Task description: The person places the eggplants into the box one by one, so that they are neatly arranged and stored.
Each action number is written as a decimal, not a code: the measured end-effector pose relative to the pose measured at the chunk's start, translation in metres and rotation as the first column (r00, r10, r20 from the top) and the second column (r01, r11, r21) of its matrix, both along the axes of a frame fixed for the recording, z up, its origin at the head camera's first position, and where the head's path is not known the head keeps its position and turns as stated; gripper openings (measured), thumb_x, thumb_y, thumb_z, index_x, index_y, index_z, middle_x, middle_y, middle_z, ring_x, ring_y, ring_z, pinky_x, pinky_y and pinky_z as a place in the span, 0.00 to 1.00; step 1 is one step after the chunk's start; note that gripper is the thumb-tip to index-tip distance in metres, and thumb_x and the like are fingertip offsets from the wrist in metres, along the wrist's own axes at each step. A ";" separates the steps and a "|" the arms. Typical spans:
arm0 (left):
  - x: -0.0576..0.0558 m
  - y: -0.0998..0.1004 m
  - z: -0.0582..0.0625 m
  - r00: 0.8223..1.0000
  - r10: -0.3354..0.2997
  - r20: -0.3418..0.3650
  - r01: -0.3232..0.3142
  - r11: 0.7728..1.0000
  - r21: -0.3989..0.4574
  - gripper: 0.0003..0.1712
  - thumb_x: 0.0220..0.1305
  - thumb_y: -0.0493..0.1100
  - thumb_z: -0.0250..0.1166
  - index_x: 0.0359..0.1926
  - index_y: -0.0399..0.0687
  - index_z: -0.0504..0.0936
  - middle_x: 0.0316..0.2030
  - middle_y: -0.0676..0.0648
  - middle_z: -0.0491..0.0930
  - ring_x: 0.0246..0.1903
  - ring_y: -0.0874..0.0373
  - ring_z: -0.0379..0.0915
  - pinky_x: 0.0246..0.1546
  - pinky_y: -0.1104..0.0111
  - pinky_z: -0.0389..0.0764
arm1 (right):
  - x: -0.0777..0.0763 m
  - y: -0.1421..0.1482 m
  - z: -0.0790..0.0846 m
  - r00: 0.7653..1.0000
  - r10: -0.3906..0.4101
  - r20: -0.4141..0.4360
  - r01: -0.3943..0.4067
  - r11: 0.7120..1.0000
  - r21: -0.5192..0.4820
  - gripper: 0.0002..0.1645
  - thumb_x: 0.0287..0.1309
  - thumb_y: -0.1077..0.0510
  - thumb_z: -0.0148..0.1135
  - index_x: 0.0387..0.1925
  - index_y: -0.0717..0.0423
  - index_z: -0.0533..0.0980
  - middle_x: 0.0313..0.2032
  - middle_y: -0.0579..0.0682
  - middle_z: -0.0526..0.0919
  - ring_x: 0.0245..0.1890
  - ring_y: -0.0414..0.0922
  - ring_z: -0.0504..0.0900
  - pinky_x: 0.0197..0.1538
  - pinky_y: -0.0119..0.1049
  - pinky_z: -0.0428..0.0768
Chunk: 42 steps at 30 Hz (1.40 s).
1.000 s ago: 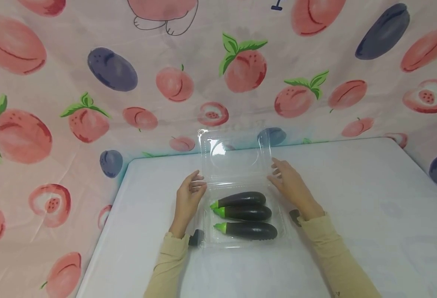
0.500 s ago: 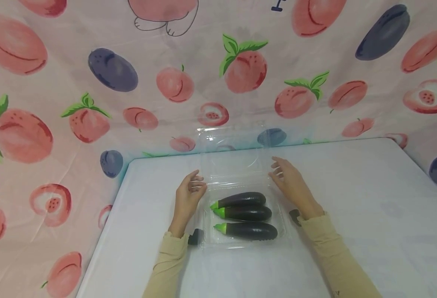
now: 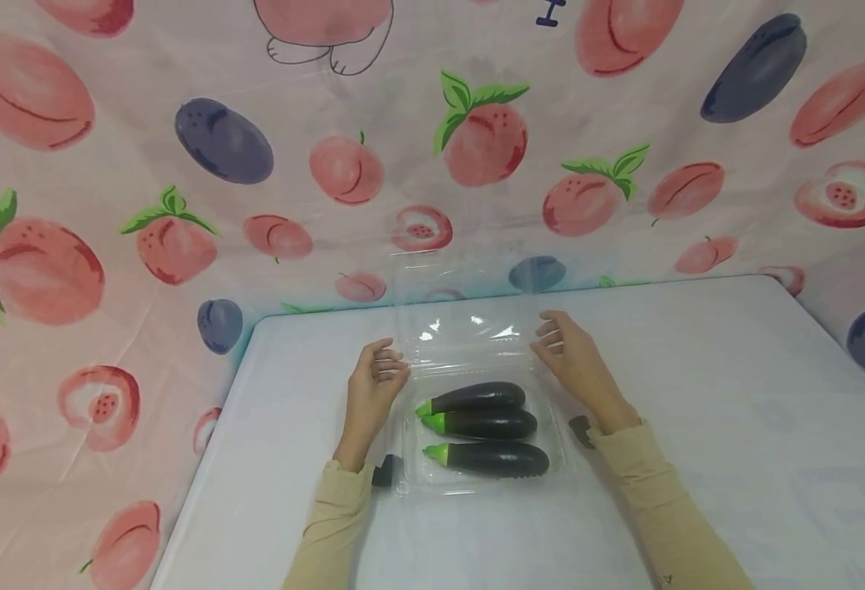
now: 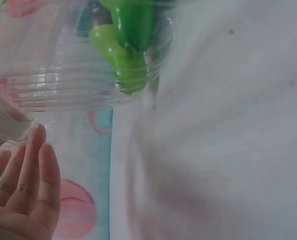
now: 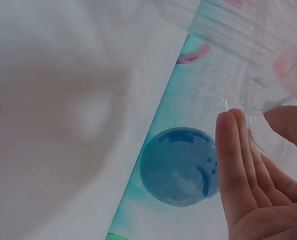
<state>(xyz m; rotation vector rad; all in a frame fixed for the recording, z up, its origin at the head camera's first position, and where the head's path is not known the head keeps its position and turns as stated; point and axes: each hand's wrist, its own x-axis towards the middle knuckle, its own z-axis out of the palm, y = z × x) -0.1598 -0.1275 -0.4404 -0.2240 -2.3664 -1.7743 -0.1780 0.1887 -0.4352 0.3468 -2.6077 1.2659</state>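
A clear plastic clamshell box (image 3: 469,492) lies on the white table with its lid (image 3: 465,332) raised at the back. Inside the base are three eggplants with green stem ends: a rear one (image 3: 480,397), a middle one (image 3: 487,424) and a front one (image 3: 497,460). My left hand (image 3: 373,389) is at the box's left side near the hinge, its fingers nearly straight and their tips at the clear plastic edge. On the right, my right hand (image 3: 580,369) has extended fingers (image 5: 231,155) against the plastic rim, the thumb (image 5: 288,125) apart on the other side.
Pink fabric (image 3: 314,98) printed with peaches and plums hangs behind the white table (image 3: 698,393). Dark wrist-camera mounts show at the left (image 3: 387,471) and right (image 3: 582,430) wrists.
Both hands stay nearly still beside the box. Glare on the lid has shifted from its upper left to its lower part, as the lid's tilt changes slightly. The eggplants have not moved.
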 end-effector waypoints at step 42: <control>0.006 0.006 0.017 0.992 0.058 -0.116 -0.061 0.998 -0.018 0.13 0.64 0.28 0.63 0.47 0.25 0.73 0.43 0.31 0.82 0.42 0.39 0.82 0.45 0.58 0.85 | 0.005 0.005 0.003 0.999 0.006 -0.034 -0.009 0.995 -0.102 0.18 0.58 0.69 0.67 0.45 0.63 0.67 0.39 0.59 0.80 0.42 0.54 0.84 0.42 0.34 0.86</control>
